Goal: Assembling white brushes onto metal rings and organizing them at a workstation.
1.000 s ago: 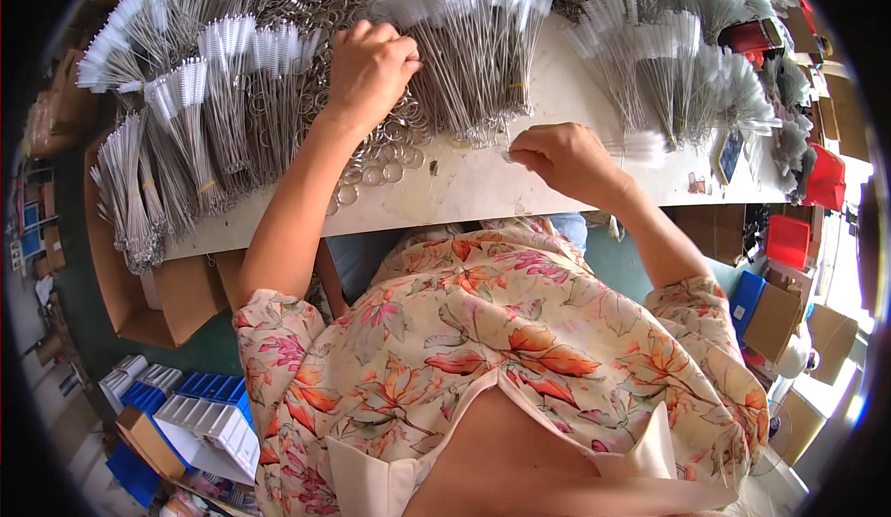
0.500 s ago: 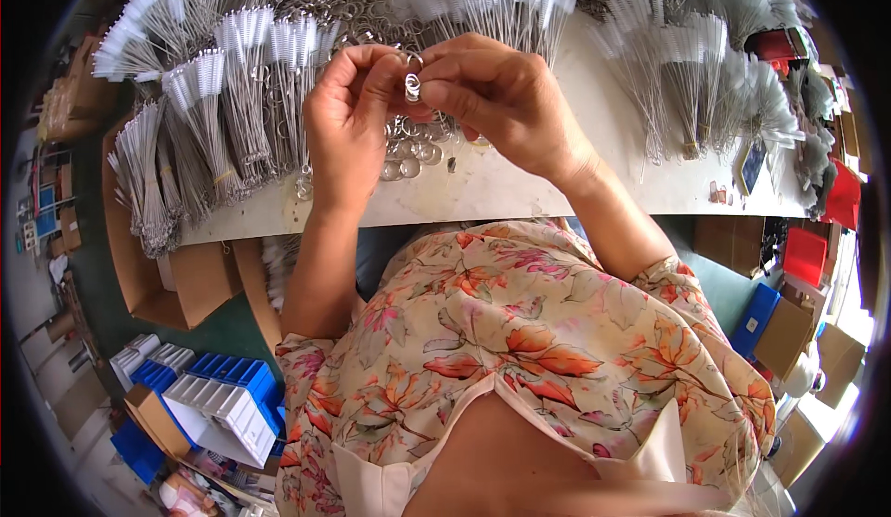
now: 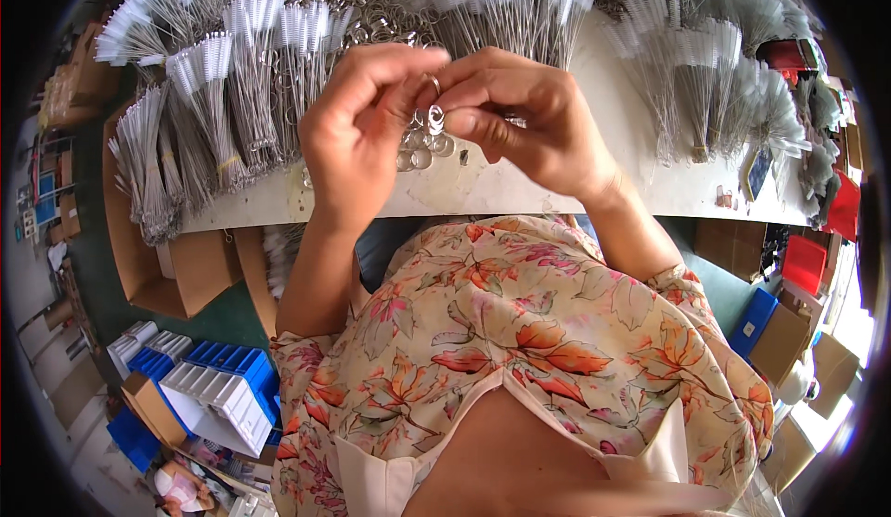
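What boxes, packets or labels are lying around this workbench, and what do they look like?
Brown cardboard boxes: open, under the bench's left end.
Blue and white cartons: stacked on the floor, lower left.
Red packs: flat, at right.
Blue box: rectangular, lower right.

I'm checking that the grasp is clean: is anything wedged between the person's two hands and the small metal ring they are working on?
Nothing visible is. The left hand and right hand meet fingertip to fingertip above the white table, pinching the metal ring directly. More loose rings lie below on the table, apart from the grip.
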